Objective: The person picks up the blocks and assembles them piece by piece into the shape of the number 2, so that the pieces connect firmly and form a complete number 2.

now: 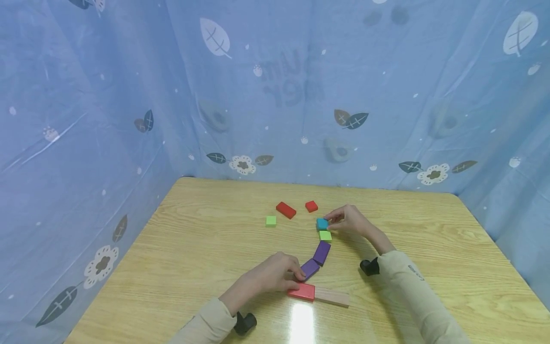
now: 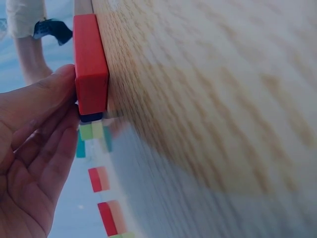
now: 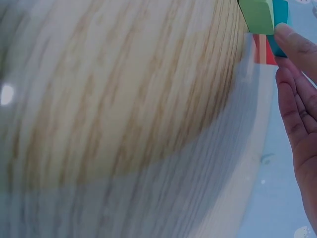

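My left hand (image 1: pixel 275 272) has its thumb on the upper left part of a flat red block (image 1: pixel 302 292). Its index fingertip is just beyond that block, at the near end of a purple block (image 1: pixel 310 269). In the left wrist view the thumb presses the red block (image 2: pixel 92 74), and the other fingertips are partly hidden behind it. My right hand (image 1: pixel 350 220) pinches a small blue block (image 1: pixel 322 224) between thumb and fingers. Right before it lies a light green block (image 1: pixel 325 235); the right wrist view shows the blue block (image 3: pixel 281 12) beside the green block (image 3: pixel 257 17).
A second purple block (image 1: pixel 322 252) joins the curved row between the hands. A bare wooden block (image 1: pixel 333 296) extends right from the red one. Farther back lie a long red block (image 1: pixel 286 210), a small red block (image 1: pixel 311 206) and another green block (image 1: pixel 270 221). Blue curtains surround the wooden table (image 1: pixel 193 248).
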{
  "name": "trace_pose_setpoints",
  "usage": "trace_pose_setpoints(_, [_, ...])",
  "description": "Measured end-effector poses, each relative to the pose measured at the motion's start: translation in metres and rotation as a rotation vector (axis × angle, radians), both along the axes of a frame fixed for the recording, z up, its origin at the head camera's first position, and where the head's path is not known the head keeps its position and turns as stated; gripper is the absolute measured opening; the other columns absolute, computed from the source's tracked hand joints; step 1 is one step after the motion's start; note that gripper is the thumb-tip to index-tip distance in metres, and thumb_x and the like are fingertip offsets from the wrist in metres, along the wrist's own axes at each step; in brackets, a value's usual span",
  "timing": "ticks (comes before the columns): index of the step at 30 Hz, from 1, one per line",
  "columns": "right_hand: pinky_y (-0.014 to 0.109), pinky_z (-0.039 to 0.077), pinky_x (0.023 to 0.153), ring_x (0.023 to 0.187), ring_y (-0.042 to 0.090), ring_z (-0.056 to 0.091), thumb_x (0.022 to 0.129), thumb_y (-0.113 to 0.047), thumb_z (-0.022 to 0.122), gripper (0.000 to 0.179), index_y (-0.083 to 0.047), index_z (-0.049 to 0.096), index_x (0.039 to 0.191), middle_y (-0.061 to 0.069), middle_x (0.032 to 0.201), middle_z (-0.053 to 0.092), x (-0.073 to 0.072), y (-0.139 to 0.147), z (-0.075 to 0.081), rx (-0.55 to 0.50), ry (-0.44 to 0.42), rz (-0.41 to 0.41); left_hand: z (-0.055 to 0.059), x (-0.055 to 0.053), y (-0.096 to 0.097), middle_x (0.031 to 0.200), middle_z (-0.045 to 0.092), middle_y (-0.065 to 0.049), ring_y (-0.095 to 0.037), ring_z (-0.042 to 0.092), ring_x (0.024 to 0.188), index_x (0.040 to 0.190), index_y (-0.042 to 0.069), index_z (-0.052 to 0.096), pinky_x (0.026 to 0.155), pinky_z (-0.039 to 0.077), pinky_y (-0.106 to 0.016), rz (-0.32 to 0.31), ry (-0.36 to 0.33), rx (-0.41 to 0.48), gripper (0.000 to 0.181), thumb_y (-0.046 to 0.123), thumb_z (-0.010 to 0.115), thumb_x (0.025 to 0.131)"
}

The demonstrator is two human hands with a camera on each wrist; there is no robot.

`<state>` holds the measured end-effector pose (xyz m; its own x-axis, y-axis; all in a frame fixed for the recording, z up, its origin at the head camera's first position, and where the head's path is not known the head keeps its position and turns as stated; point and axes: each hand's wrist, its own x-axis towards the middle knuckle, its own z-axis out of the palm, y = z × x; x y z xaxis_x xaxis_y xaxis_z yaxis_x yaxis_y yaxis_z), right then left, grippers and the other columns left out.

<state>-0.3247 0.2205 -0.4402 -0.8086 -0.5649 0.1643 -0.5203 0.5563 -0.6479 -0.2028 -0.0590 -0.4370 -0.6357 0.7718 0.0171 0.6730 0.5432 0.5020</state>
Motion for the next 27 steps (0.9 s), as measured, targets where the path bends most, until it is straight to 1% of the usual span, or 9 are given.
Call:
trace_pose_setpoints(10, [0.027,0.056,0.071,0.081,0.023,0.069,0.08,-0.002,0.075,0.025,0.004,0.072,0.104,0.017,0.097,0.071,-0.0045,-0.0004,-0.0045,0.012,0.019,0.04,0.0016,0.0008,0.0,0.095,0.069,0.009,0.003,0.059,0.09,0.098,0.013,0.076,0.083,0.045,-0.011,-0.003,-0.009,0.009,0.018,0.015,0.077,0.081])
trace_pose_setpoints(14, [0.03,0.057,0.071,0.082,0.026,0.069,0.08,-0.001,0.074,0.025,0.006,0.071,0.104,0.019,0.097,0.071,-0.0074,-0.0015,-0.0064,-0.003,0.011,0.063,0.0006,0.0002,-0.0002,0.095,0.069,0.01,0.004,0.059,0.09,0.099,0.013,0.076,0.083,0.045,-0.011,-0.002,-0.008,0.009,0.018,0.015,0.077,0.081])
trace_pose_setpoints(18, [0.034,0.057,0.075,0.084,0.028,0.069,0.081,0.001,0.073,0.025,0.007,0.07,0.105,0.02,0.099,0.07,-0.0082,-0.002,-0.0072,-0.013,0.004,0.078,-0.0004,-0.0007,-0.0004,0.095,0.069,0.009,0.004,0.059,0.09,0.1,0.013,0.076,0.084,0.044,-0.01,-0.002,-0.013,0.012,0.017,0.016,0.076,0.082])
trace_pose_setpoints(22, [0.033,0.056,0.077,0.085,0.027,0.069,0.081,0.002,0.072,0.025,0.006,0.07,0.106,0.02,0.1,0.07,-0.0077,-0.0021,-0.0081,-0.009,0.002,0.08,-0.0002,-0.001,-0.0004,0.095,0.069,0.009,0.004,0.059,0.09,0.1,0.013,0.076,0.083,0.044,-0.01,-0.007,-0.011,0.011,0.018,0.016,0.076,0.083])
trace_pose_setpoints(27, [0.03,0.056,0.076,0.088,0.027,0.068,0.082,0.001,0.071,0.027,0.005,0.069,0.109,0.019,0.103,0.07,-0.0071,-0.0028,-0.0079,-0.005,-0.026,0.082,0.0001,-0.0012,-0.0003,0.095,0.069,0.009,0.005,0.059,0.09,0.1,0.013,0.076,0.083,0.044,-0.01,-0.01,-0.006,0.004,0.018,0.016,0.076,0.083])
